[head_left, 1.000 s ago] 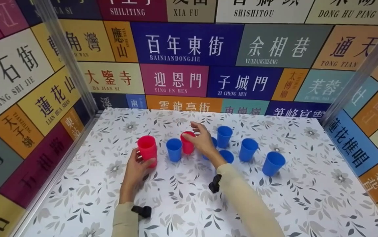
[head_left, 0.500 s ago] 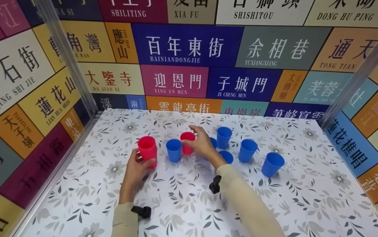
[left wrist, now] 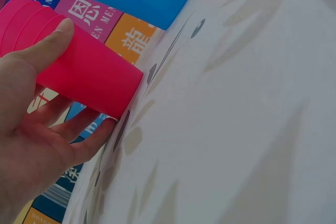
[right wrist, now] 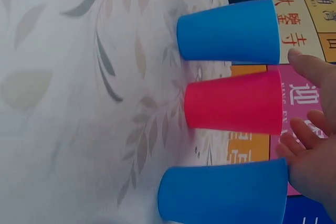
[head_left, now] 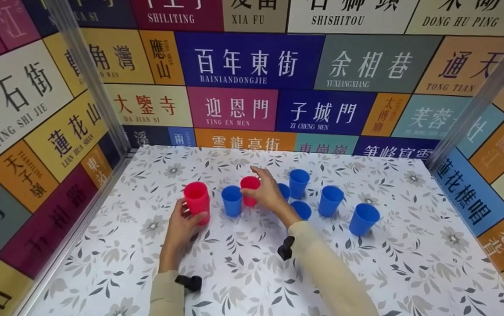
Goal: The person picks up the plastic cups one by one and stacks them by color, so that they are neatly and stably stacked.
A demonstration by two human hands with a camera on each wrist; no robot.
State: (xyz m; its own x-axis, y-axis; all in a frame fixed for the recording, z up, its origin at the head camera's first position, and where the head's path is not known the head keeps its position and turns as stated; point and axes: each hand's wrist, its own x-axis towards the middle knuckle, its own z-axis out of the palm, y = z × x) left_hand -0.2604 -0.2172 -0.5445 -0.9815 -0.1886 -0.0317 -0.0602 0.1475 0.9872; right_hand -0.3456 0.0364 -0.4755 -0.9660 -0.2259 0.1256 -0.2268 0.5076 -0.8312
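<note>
1. Head view: a patterned bench (head_left: 234, 259) carries red and blue cups, mouths up. The lone red cup (head_left: 249, 202) stands between a left-hand blue cup (head_left: 232, 203) and a right-hand blue cup (head_left: 284, 191), the latter partly hidden by the wrist. More blue cups (head_left: 331, 201) stand farther right.
2. The left hand (head_left: 180, 226) grips a stack of red cups (head_left: 197, 199), thumb on one side, fingers on the other. Several nested rims show in the left wrist view.
3. The right hand (head_left: 270, 192) hangs over the lone cup's mouth, thumb spread wide from loosely bent fingers, holding nothing; the right wrist view shows a gap between hand and rim.
4. A good grasp would probably lower thumb and fingers evenly around the red wall, below the rim, without nudging the blue neighbours.
5. A gentle squeeze should suit cups that look thin-walled, with the left hand best kept steady.
</note>
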